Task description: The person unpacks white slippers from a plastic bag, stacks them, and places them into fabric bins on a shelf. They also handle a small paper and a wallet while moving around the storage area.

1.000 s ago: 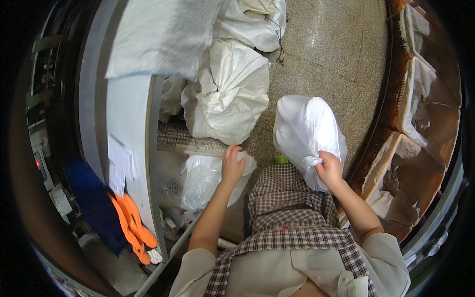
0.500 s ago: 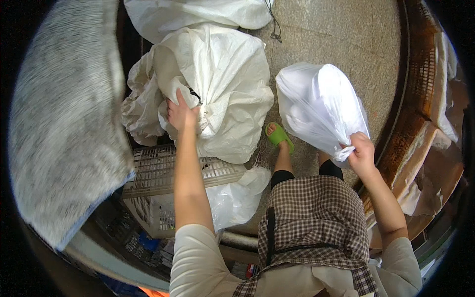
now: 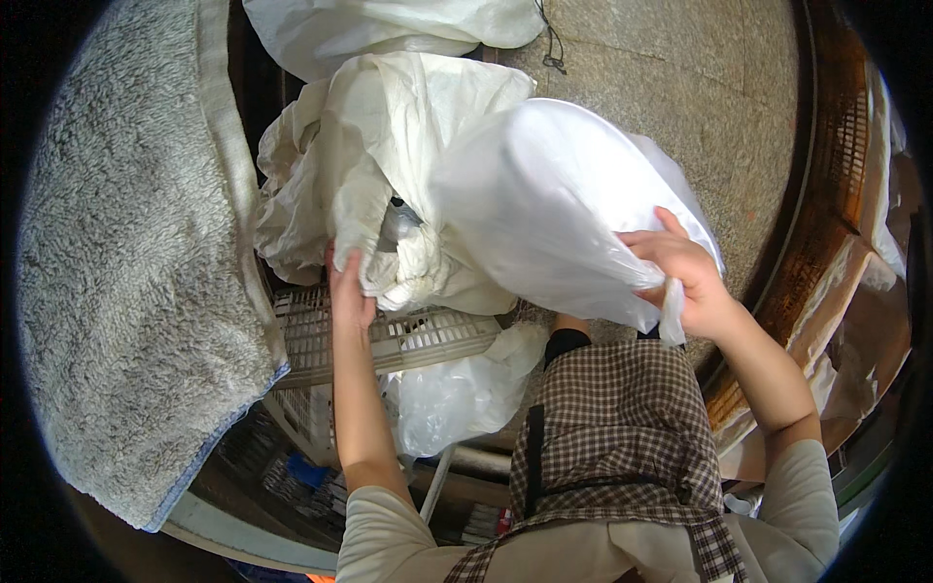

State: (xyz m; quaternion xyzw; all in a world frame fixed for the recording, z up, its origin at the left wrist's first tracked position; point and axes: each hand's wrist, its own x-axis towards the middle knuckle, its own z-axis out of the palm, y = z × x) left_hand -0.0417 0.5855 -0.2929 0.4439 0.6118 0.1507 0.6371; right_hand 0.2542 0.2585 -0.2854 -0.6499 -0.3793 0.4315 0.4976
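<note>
"Since half a second ago, the white plastic bag (image 3: 583, 185) has swung left, and its front now overlaps the large woven sack (image 3: 374, 126); the left hand (image 3: 348, 291) has moved down the sack's folds, and a dark gap now shows at its mouth."

"Start close to the body, then. What lies nearest?"

"A brown checked apron (image 3: 617, 428), and left of it a clear plastic bag (image 3: 452, 398) bunched beside a pale slatted crate (image 3: 428, 335)."

"And the hands?"

"Right hand (image 3: 680, 267): curled round the plastic bag's twisted neck, some fingers splayed over its side, a loose tail hanging below. Left hand: pinching a fold at the sack's mouth, though part of its grip is hidden by cloth."

"What's inside the sack?"

"Something greyish shows through the gap; I can't tell what."

"What flanks all this?"

"On the left, a thick grey towel (image 3: 136, 253) with a blue edge, draped over a pale surface. On the right, rust-brown latticed baskets (image 3: 847, 165) with whitish liners (image 3: 816, 321), standing in a row."

"And farther off?"

"Speckled stone floor (image 3: 739, 117) with faint joints, a thin black cord (image 3: 554, 47) lying on it, and another white sack (image 3: 389, 29) at the top edge."
</note>
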